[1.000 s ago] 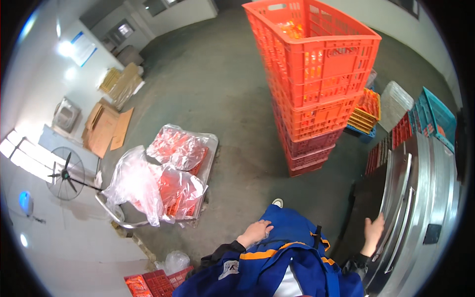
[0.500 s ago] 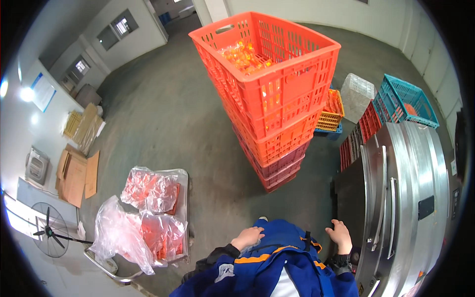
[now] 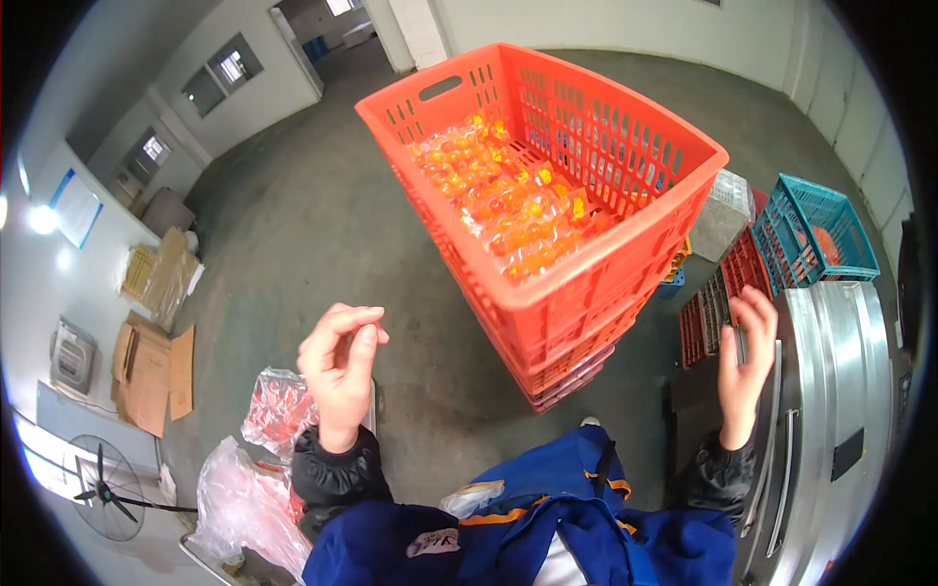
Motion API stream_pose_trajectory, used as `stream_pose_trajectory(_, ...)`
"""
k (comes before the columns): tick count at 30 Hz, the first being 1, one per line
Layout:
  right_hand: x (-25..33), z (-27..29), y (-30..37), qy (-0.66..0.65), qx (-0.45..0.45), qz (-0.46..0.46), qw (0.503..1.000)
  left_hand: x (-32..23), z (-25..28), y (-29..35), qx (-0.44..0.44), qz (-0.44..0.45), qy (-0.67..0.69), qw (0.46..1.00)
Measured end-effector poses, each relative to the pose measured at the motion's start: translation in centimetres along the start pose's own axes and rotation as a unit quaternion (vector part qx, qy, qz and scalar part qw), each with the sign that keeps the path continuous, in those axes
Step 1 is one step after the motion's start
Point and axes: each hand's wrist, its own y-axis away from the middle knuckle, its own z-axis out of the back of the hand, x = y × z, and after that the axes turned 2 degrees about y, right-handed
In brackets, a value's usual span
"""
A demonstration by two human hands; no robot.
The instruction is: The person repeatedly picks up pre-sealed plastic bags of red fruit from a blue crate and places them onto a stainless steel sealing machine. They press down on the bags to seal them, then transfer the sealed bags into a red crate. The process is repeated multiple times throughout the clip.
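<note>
Before me a tall red plastic crate [image 3: 547, 313] with slotted sides tops a stack. Clear plastic packs of round orange pieces [image 3: 503, 200] lie along its left side, some with yellow-orange bits. My left hand [image 3: 337, 366] is raised left of the crate's near corner, fingers loosely bent, thumb apart, nothing held. To the right of the crate, my right hand [image 3: 747, 356] is up with fingers and thumb apart, also without anything in it. Neither hand touches the crate.
A stainless steel machine [image 3: 826, 342] with long handles stands close on my right, with a teal crate [image 3: 816, 230] behind it. Plastic-wrapped red packs [image 3: 278, 405] lie on a cart at lower left. A black fan [image 3: 103, 488] and flattened cardboard [image 3: 147, 376] are farther left.
Both hands have risen from beside my body and spread to either side of the crate. The crate stack appears nearer, and more of the packs inside show.
</note>
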Motion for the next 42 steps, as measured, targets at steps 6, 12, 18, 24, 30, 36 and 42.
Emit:
stream_pose_trajectory(6,-2.3,-3.6,-12.7,-0.149,-0.062,0.145,0.976,-7.8,-5.4,-6.7,0.148,-0.251,-0.19,0.937)
stream_pose_trajectory(12,-6.8,-6.5,-23.0,-0.268,0.184,0.381,0.866,-4.5,-14.8,-21.0,0.364,-0.134,-0.435,0.813)
stream_pose_trajectory(18,-6.7,-11.6,-23.0,-0.477,0.146,0.514,0.698,12.0,-17.1,-23.2,0.566,0.28,-0.452,0.63)
stream_pose_trajectory(24,-8.6,-11.0,-23.7,-0.454,0.073,0.489,0.741,22.1,-20.4,-23.1,0.496,0.29,-0.439,0.691)
stream_pose_trajectory(30,-8.4,-12.6,-23.0,-0.501,-0.003,0.476,0.723,25.7,-19.0,-20.3,0.454,0.205,-0.497,0.71)
stream_pose_trajectory(36,-8.3,-12.5,-24.0,-0.516,-0.01,0.476,0.712,22.5,-21.7,-21.9,0.496,0.308,-0.511,0.631)
stream_pose_trajectory(42,-7.7,-12.5,-24.2,-0.538,-0.034,0.457,0.707,20.1,-19.9,-22.8,0.547,0.379,-0.421,0.617)
